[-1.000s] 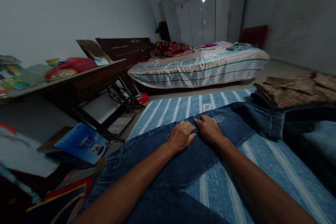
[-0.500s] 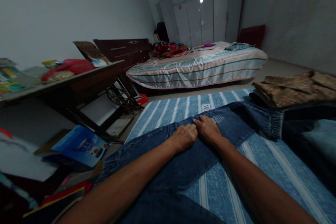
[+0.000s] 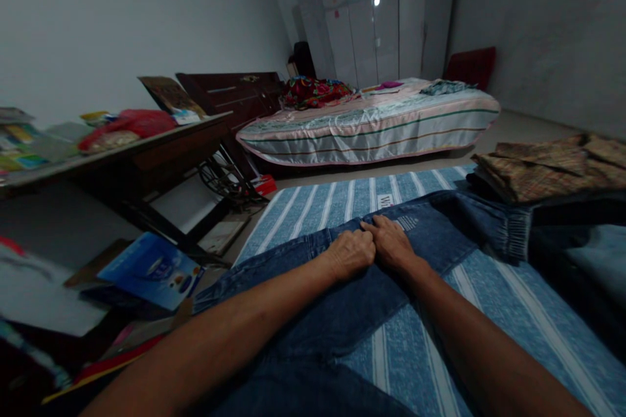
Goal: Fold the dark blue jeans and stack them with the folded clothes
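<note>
Dark blue denim jeans (image 3: 357, 313) lie spread across a blue-and-white striped sheet (image 3: 415, 358), with a gathered elastic cuff (image 3: 517, 233) at the right end. My left hand (image 3: 353, 253) is closed in a fist on the upper edge of the jeans, gripping the denim. Right against it, my right hand (image 3: 390, 241) is also closed on the cloth, its index finger and thumb pinching near the same edge. The fabric between the fingers is mostly hidden. A pale printed patch (image 3: 407, 223) shows on the denim just beyond my right hand.
To the right, a brown checked garment (image 3: 552, 166) tops a pile of dark clothes, beside light blue denim (image 3: 604, 257). A table (image 3: 166, 143) with a red bag (image 3: 132, 129) and a blue box (image 3: 151, 270) stand left. A bed (image 3: 372, 137) lies beyond the striped sheet.
My left hand has shifted slightly right, closer against my right hand. My right hand and the jeans stay almost in place.
</note>
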